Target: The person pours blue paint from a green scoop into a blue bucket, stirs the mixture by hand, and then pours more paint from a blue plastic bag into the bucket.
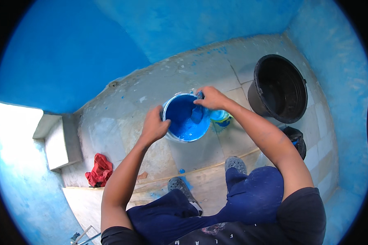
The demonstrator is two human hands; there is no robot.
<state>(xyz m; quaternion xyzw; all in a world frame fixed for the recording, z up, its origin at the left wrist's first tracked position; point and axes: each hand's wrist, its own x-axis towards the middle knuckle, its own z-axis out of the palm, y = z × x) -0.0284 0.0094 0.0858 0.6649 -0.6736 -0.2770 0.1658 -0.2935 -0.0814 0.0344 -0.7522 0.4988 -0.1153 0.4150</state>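
A white bucket (180, 130) with blue paint inside stands on the tiled floor in front of me. My left hand (157, 124) is closed on its left rim, thumb over the edge. My right hand (208, 100) grips the handle of a blue-coated brush (197, 114) at the bucket's upper right, the brush head inside over the paint. Just right of the bucket is a smaller container (221, 117) with light blue and yellow colours, partly hidden by the bucket and my right arm.
A black tub (280, 90) stands at right, a black bag (296, 139) below it. A red cloth (98, 171) lies left near a concrete ledge (55, 145). Blue walls (61, 53) surround the paint-spotted floor (122, 114). Metal rods (86, 234) show at lower left.
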